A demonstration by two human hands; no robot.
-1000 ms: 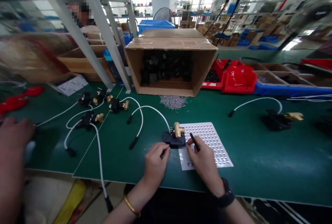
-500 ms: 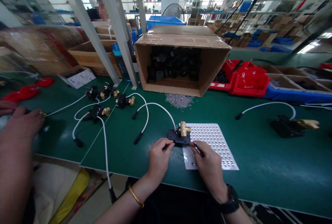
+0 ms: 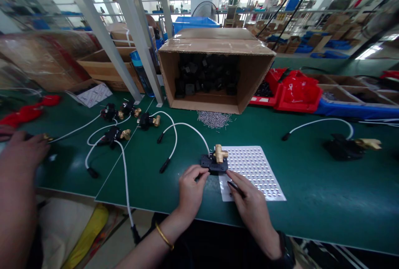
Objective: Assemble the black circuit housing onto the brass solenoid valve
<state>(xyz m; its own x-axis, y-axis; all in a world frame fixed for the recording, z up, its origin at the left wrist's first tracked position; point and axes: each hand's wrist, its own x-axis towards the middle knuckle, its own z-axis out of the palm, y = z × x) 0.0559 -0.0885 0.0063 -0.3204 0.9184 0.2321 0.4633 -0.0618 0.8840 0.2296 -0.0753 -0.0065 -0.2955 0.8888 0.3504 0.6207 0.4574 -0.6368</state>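
Observation:
A black valve unit (image 3: 208,161) with a brass tee fitting (image 3: 220,154) and a white cable (image 3: 190,126) lies in front of me on the bench. My left hand (image 3: 192,188) is closed, thumb and fingers pinching its near left edge. My right hand (image 3: 252,197) curls round a slim dark tool (image 3: 236,188), whose exact kind I cannot make out. Its index finger reaches the unit's near right corner. Beneath that hand, and partly under the unit, lies a sheet (image 3: 254,169) with rows of small round silver pieces.
Behind the unit are a pile of screws (image 3: 214,119) and a cardboard box (image 3: 215,46) of black parts. Other valve units (image 3: 112,136) with cables lie left, one (image 3: 341,147) right. Red bins (image 3: 297,94) stand at the back right. A co-worker's hand (image 3: 29,148) is at far left.
My right hand's index finger has stretched out to the unit's corner, and the dark tool has dropped back lower in the palm. My left hand keeps its pinch. The view has shifted slightly.

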